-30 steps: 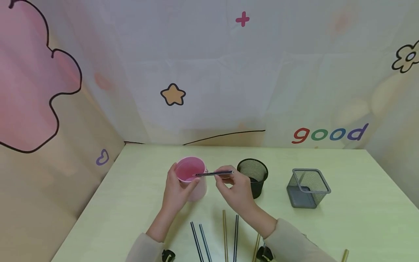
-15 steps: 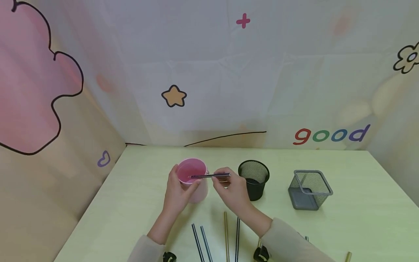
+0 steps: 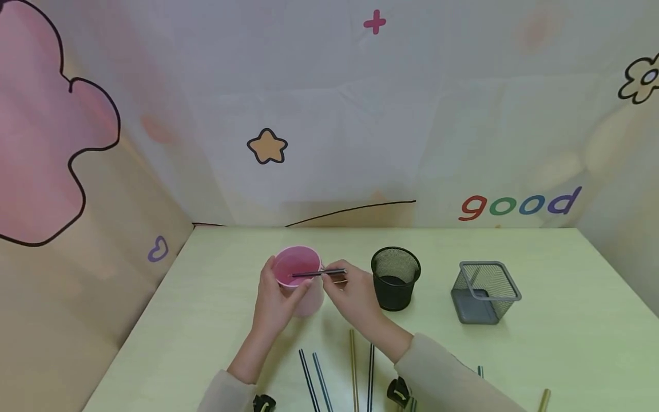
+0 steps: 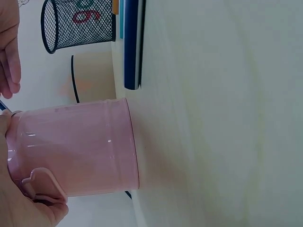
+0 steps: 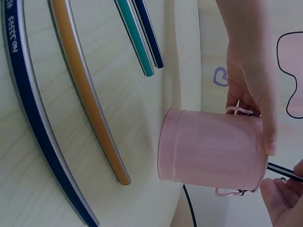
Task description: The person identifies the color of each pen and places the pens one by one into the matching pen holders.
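Observation:
My left hand (image 3: 275, 303) grips the pink bucket (image 3: 309, 300) at its rim from the left, thumb on the near side; the bucket stands upright on the table. In the right wrist view the same bucket (image 5: 213, 146) shows small handles on its sides. A dark striped pencil (image 3: 311, 274) is pinched between the thumb and fingers of my right hand (image 3: 357, 292). The pencil lies nearly level, its far end over the bucket's mouth. In the right wrist view the pencil (image 5: 284, 171) crosses the rim. The bucket's floor is hidden.
Right of the bucket stands a round black mesh pencil cup (image 3: 395, 283), then a square grey mesh holder (image 3: 481, 297). Several pencils lie in front, among them a yellow pencil (image 3: 354, 366), a dark pencil (image 3: 309, 377) and a blue-green pencil (image 3: 322, 380). A patterned cloth hangs behind.
My right hand has moved left with the pencil, so the pencil reaches further over the bucket's mouth. My left hand keeps its grip on the bucket. The view has shifted slightly.

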